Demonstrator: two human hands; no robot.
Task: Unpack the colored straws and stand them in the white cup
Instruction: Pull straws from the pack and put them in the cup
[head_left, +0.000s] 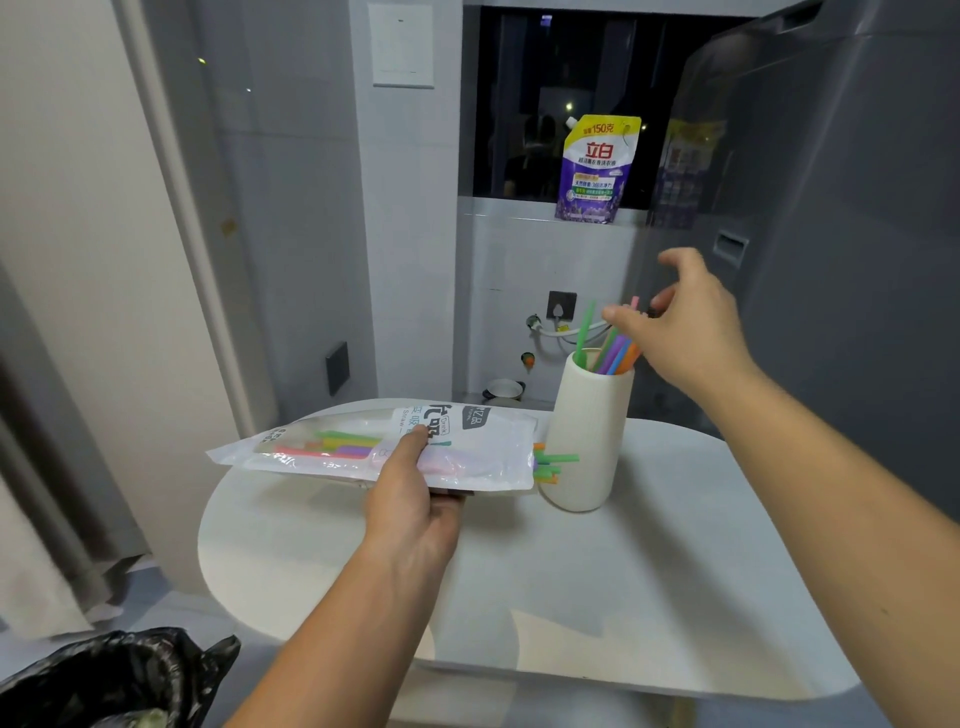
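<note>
Left hand (410, 493) grips clear plastic straw packet (322, 447); right hand (691, 322), fingers spread, above colored straws (615, 356) in ribbed white cup (587, 441), one o'clock. Best tapped upright.

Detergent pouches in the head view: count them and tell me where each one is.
1. The purple detergent pouch stands on the window ledge; the faint copy right of it is its reflection on the grey appliance.

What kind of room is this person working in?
Probably a laundry or utility corner of a home: a pouch of laundry detergent stands on the window ledge, a tap with a hose sits by a wall socket, and a large grey appliance stands at the right.
</note>
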